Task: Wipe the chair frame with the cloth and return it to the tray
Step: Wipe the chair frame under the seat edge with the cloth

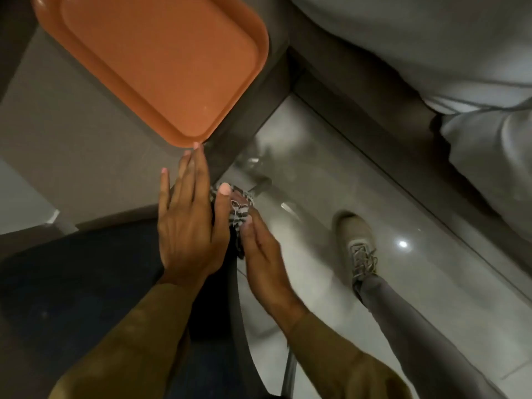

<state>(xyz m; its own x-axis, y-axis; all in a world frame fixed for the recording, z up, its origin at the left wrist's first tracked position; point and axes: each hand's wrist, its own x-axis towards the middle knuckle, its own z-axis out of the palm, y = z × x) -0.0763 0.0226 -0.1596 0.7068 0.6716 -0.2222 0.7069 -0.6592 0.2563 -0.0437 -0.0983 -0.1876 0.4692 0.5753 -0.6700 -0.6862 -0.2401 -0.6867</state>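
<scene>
From the head view, the left hand [187, 223] lies flat, fingers spread, its thumb pressing the striped cloth [240, 210] against the right hand [263, 263], which cups it. The cloth seems bunched, wiping probably pending. The empty orange tray [51, 33] sits just beyond the left fingertips on the worktop [57, 156].

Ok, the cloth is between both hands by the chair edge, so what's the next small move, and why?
Probably lift the cloth up to the tray. The cloth sits bunched between the left hand and right hand, off the dark chair, while the tray lies bare just beyond the left fingertips. Whether the wiping is done cannot be told.
</scene>
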